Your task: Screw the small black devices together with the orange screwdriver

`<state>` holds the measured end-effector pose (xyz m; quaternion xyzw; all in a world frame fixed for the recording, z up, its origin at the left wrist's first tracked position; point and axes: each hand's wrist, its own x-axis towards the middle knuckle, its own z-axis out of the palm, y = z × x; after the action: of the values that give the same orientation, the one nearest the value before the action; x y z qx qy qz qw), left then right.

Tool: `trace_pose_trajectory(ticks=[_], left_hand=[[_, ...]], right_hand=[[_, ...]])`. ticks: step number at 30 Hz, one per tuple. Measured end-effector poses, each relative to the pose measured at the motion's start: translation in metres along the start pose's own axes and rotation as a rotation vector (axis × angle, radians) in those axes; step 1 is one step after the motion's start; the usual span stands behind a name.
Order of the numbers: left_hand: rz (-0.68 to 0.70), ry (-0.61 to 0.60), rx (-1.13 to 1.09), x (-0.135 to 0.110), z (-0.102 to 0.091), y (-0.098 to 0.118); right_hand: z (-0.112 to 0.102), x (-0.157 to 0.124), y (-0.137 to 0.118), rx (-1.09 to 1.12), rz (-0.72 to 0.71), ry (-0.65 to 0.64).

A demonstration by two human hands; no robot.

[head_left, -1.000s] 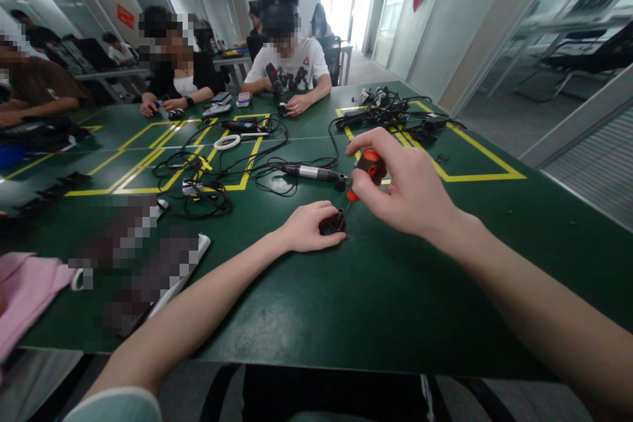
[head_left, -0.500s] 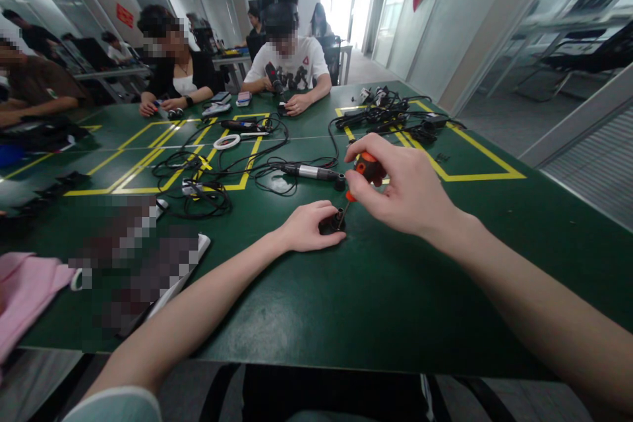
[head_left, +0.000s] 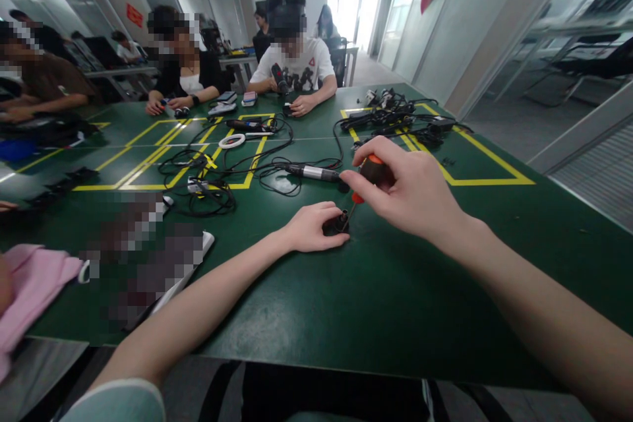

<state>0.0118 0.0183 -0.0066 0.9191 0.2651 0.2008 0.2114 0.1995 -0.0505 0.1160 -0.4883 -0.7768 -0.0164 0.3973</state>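
Note:
My left hand (head_left: 316,227) grips a small black part (head_left: 335,225) against the green table (head_left: 395,303), thumb and fingers closed about its sides. A short post stands up from this part; its exact kind is too small to tell. In my right hand (head_left: 408,184) is a screwdriver (head_left: 376,171) with an orange and black handle, held tilted. Its thin shaft slants down to the black part beside the post. Whether the tip sits in a screw cannot be made out. Just beyond the hands lies a silver and black cylindrical tool (head_left: 316,173) with a cable.
Tangled black cables (head_left: 212,198) lie left of centre, and more cables (head_left: 395,112) are heaped at the far right. A white ring (head_left: 232,141) is behind. Two blurred-out flat objects (head_left: 158,270) lie near my left arm, beside pink cloth (head_left: 42,277). Co-workers (head_left: 297,66) sit opposite.
The whole view has shifted slightly to the right. My right hand has turned the screwdriver's handle a little, showing more black. My left hand keeps its hold on the black part.

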Motion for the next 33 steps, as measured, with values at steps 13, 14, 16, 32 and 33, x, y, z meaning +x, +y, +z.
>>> trace_pose_trajectory(ticks=[13, 14, 16, 32, 33], left_hand=[[0.010, 0.004, 0.016, 0.0009, 0.0023, -0.0004], [0.011, 0.008, 0.016, 0.0010, 0.0025, -0.0006], [0.010, 0.015, 0.012, 0.0012, 0.0027, -0.0011], [0.011, 0.018, -0.009, 0.0010, 0.0028, -0.0011], [0.008, 0.015, -0.013, 0.0009, 0.0023, -0.0004]], right_hand=[[0.0011, -0.0010, 0.0025, -0.047, 0.031, 0.005], [0.0012, -0.0008, 0.0025, -0.044, 0.033, 0.003], [0.0013, -0.0009, 0.0025, -0.050, 0.032, 0.007], [0.0011, -0.0014, 0.0017, -0.040, 0.007, 0.002], [0.0016, -0.0016, 0.0018, -0.045, 0.004, 0.004]])
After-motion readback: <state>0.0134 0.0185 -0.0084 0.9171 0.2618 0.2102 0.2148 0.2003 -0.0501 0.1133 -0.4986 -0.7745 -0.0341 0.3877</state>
